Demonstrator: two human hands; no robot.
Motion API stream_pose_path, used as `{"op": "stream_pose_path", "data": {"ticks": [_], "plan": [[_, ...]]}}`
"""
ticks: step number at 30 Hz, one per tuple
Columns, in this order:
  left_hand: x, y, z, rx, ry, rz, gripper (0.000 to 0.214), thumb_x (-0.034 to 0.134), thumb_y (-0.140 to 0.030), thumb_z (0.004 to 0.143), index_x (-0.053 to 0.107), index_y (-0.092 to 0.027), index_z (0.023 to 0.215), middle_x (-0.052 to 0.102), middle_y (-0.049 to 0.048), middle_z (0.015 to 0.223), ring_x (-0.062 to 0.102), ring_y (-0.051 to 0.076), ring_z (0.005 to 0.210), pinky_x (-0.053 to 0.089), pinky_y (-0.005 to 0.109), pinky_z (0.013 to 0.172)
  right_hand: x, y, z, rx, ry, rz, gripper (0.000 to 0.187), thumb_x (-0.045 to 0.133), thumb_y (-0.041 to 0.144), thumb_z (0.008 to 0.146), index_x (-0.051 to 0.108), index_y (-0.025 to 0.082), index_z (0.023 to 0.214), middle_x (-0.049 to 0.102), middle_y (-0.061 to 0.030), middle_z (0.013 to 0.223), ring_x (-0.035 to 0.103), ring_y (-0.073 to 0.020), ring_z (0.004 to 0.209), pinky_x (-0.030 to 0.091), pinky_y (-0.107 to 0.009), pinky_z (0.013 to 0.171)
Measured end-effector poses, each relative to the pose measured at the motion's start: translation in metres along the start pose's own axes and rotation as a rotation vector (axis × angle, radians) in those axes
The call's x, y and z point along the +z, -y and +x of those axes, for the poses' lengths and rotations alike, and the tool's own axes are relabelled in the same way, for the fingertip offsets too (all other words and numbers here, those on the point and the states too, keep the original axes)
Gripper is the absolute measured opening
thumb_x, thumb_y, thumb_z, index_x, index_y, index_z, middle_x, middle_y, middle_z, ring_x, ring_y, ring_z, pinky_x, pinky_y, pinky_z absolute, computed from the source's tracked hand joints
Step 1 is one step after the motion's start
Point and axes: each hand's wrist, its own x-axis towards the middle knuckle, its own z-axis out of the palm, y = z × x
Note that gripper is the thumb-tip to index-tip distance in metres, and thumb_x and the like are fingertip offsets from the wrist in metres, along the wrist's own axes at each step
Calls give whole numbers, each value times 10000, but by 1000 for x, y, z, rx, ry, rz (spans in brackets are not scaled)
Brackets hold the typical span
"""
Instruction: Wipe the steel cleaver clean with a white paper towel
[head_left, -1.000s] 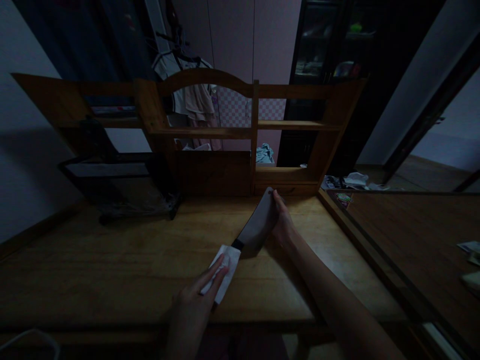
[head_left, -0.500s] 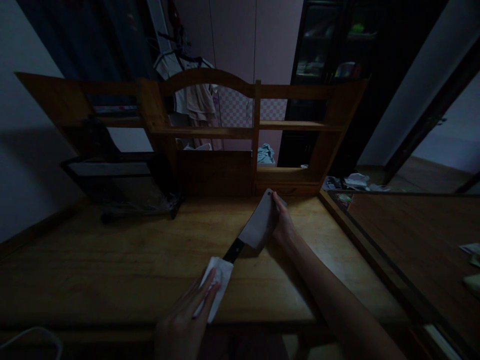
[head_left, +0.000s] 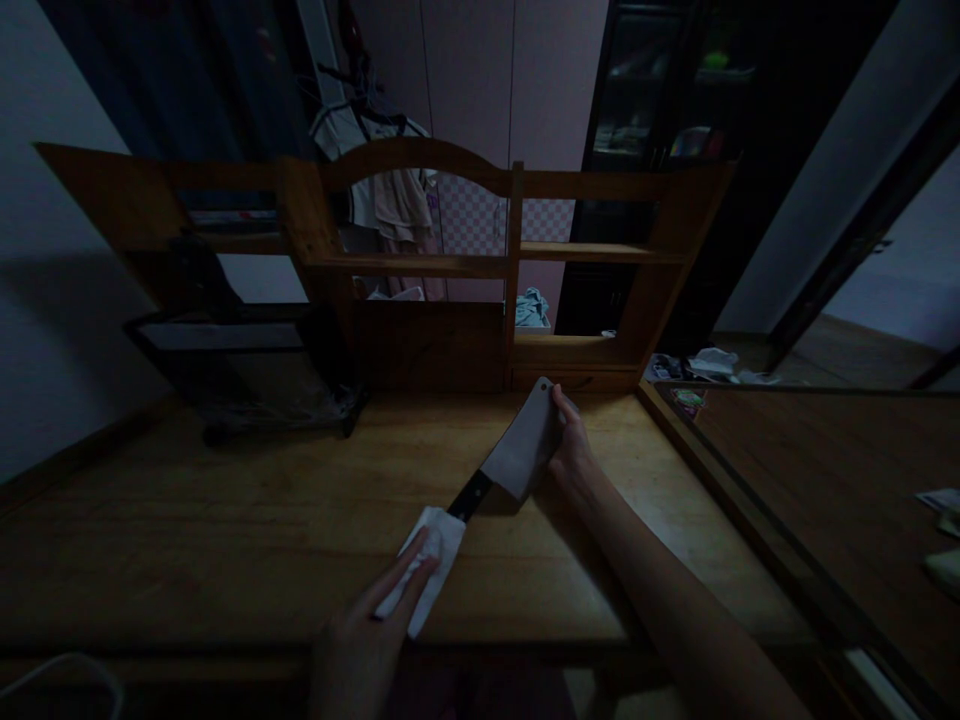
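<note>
A cleaver (head_left: 527,440) with a broad grey blade and a black handle (head_left: 471,496) is held slantwise above the wooden desk. My right hand (head_left: 574,450) grips the blade near its far end, with the thumb along the face by the hanging hole. A folded white tissue (head_left: 435,560) is wrapped around the lower end of the handle. My left hand (head_left: 379,610) is closed over the tissue, pinching it against the handle, which is hidden underneath there.
The wooden desk top (head_left: 262,540) spreads under both hands. A wooden shelf unit (head_left: 420,265) rises at its back. On the left stands a dark-framed object (head_left: 225,370) with clear plastic wrap. To the right is a lower brown surface (head_left: 825,450) behind a raised edge.
The cleaver and both hands have shifted very slightly to the right. My left hand and the tissue have moved a little up along the handle.
</note>
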Motion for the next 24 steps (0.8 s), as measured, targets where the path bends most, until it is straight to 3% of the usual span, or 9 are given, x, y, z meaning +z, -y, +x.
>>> {"op": "stream_pose_path", "data": {"ticks": [2, 4, 6, 10, 15, 18, 24], "plan": [[-1, -8, 6, -210, -35, -172, 244, 677, -227, 762, 768, -336, 960, 694, -14, 1151, 694, 254, 996, 556, 285, 851, -1, 4, 1, 20, -15, 51, 377, 711, 554, 702, 675, 225, 884, 692, -30, 720, 623, -212, 671, 524, -351, 654], [1, -17, 13, -323, -81, -250, 230, 704, -298, 763, 764, -311, 984, 689, 5, 1166, 658, 265, 1078, 534, 296, 898, -2, 7, 3, 9, -15, 95, 356, 705, 540, 714, 673, 227, 881, 698, -33, 732, 637, -220, 689, 531, -356, 673], [6, -27, 21, -387, -104, -309, 295, 698, -374, 781, 742, -278, 1057, 685, 29, 1180, 630, 269, 1128, 527, 307, 913, -3, 10, 3, -2, -18, 130, 339, 704, 528, 720, 670, 226, 870, 703, -31, 739, 644, -220, 696, 535, -353, 682], [17, -42, 33, -658, -163, -736, 474, 717, -413, 777, 669, -198, 1198, 690, 91, 1173, 627, 263, 1133, 529, 323, 913, -4, 8, 3, -9, -56, 156, 324, 696, 534, 729, 661, 230, 834, 690, -11, 696, 633, -207, 659, 531, -338, 661], [23, -45, 33, -614, -116, -1023, 535, 691, -440, 793, 625, -195, 1264, 698, 102, 1158, 667, 240, 1054, 553, 273, 834, -5, 3, 3, 57, -56, 188, 351, 684, 553, 739, 664, 218, 840, 691, -12, 686, 631, -209, 647, 532, -364, 687], [25, -44, 30, -578, -105, -1002, 465, 689, -429, 783, 682, -199, 1187, 708, 89, 1139, 673, 239, 1039, 570, 237, 761, -5, 2, 4, 72, -42, 178, 344, 697, 542, 734, 666, 216, 841, 695, -7, 691, 634, -205, 651, 530, -360, 694], [27, -45, 27, -540, -112, -932, 341, 570, -410, 876, 706, -234, 1135, 739, 55, 1041, 676, 226, 1026, 584, 256, 770, -6, 0, 6, 21, 1, 124, 372, 702, 576, 708, 668, 230, 839, 691, -12, 679, 645, -224, 691, 524, -349, 671]]}}
